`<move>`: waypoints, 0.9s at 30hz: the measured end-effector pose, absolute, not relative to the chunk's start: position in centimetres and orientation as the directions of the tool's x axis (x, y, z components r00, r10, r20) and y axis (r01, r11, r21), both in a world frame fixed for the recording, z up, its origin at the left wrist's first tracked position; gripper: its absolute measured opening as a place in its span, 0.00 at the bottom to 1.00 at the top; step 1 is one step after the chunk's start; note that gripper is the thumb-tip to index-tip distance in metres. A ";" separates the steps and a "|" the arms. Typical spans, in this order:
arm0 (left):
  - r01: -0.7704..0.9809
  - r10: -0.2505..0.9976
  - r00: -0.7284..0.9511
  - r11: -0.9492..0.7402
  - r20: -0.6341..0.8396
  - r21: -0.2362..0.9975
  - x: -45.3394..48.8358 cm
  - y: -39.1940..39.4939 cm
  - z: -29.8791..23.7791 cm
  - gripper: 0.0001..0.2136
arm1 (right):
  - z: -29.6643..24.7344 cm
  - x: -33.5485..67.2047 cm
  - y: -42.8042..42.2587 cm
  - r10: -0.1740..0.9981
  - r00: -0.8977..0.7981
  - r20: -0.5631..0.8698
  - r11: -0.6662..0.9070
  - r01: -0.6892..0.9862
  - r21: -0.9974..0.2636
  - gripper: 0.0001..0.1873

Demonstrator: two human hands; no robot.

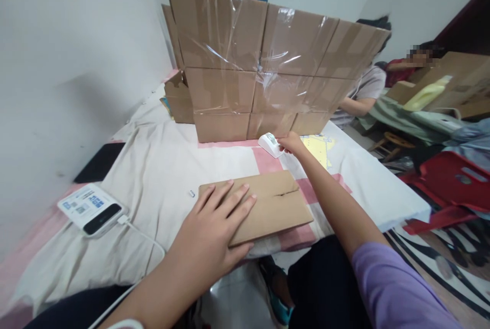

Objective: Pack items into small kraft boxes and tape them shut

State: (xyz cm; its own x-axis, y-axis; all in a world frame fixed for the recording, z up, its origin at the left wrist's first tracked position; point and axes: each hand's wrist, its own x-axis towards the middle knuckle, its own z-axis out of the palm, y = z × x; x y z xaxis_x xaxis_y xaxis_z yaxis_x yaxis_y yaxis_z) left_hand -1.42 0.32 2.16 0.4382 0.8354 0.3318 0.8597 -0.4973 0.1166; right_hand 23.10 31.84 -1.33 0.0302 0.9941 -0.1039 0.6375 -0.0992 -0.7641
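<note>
My left hand (214, 227) lies flat with its fingers spread on a flat brown cardboard box (268, 204) at the near edge of the cloth-covered table (161, 175). My right hand (291, 143) reaches forward and is closed around a small white device (270, 144) that rests on the table just in front of a wall of taped cardboard boxes (264, 68).
A white power bank (92, 209) with a cable lies at the left, a black flat object (100, 161) behind it. A small white item (192, 193) lies near the box. Another person (367, 89) sits at the right by red stools (451, 186) and more cardboard.
</note>
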 end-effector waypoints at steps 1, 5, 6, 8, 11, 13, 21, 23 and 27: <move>0.861 0.840 0.432 -0.493 0.328 0.127 -1.4 0.3 2.2 0.33 | -1.3 23.0 31.8 0.994 0.032 -0.100 -0.098 0.631 -0.770 0.07; 0.857 0.846 0.434 -0.494 0.310 0.147 -1.5 0.4 2.4 0.32 | -0.9 23.1 32.1 0.995 0.029 -0.092 -0.092 0.574 -0.814 0.11; 0.855 0.845 0.436 -0.496 0.311 0.150 -1.4 0.4 2.4 0.32 | -0.7 23.2 32.1 0.996 0.030 -0.083 -0.086 0.559 -0.825 0.13; 0.853 0.840 0.436 -0.500 0.322 0.150 -1.4 0.5 2.4 0.31 | -0.5 23.4 32.1 0.998 0.040 -0.053 -0.066 0.522 -0.850 0.19; 0.848 0.830 0.438 -0.509 0.345 0.148 -1.4 0.5 2.3 0.30 | -0.7 24.0 31.5 0.998 0.053 -0.018 -0.039 0.437 -0.899 0.20; 0.846 0.827 0.437 -0.512 0.353 0.152 -1.5 0.5 2.2 0.30 | -1.2 24.5 30.8 0.998 0.046 -0.033 -0.048 0.359 -0.932 0.19; 0.832 0.812 0.431 -0.527 0.394 0.173 -1.6 0.6 1.6 0.29 | -3.9 25.8 29.5 0.998 -0.028 -0.048 -0.047 0.046 -0.998 0.17; 0.832 0.812 0.425 -0.524 0.399 0.181 -1.6 0.6 1.6 0.30 | -4.2 26.0 29.8 0.999 -0.033 -0.040 -0.039 0.029 -0.999 0.17; 0.826 0.804 0.433 -0.535 0.408 0.177 -1.8 0.7 1.5 0.30 | -4.6 26.4 29.9 0.999 -0.051 -0.013 -0.014 -0.010 -1.000 0.17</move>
State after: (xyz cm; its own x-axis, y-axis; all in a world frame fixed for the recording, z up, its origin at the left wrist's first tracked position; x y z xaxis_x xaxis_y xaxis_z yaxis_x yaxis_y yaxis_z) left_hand -1.79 0.69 1.51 0.4335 0.8036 0.4078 0.8257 -0.5354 0.1774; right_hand 26.44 29.92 -4.62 -0.0511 0.9986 -0.0131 -0.0096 -0.0136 -0.9999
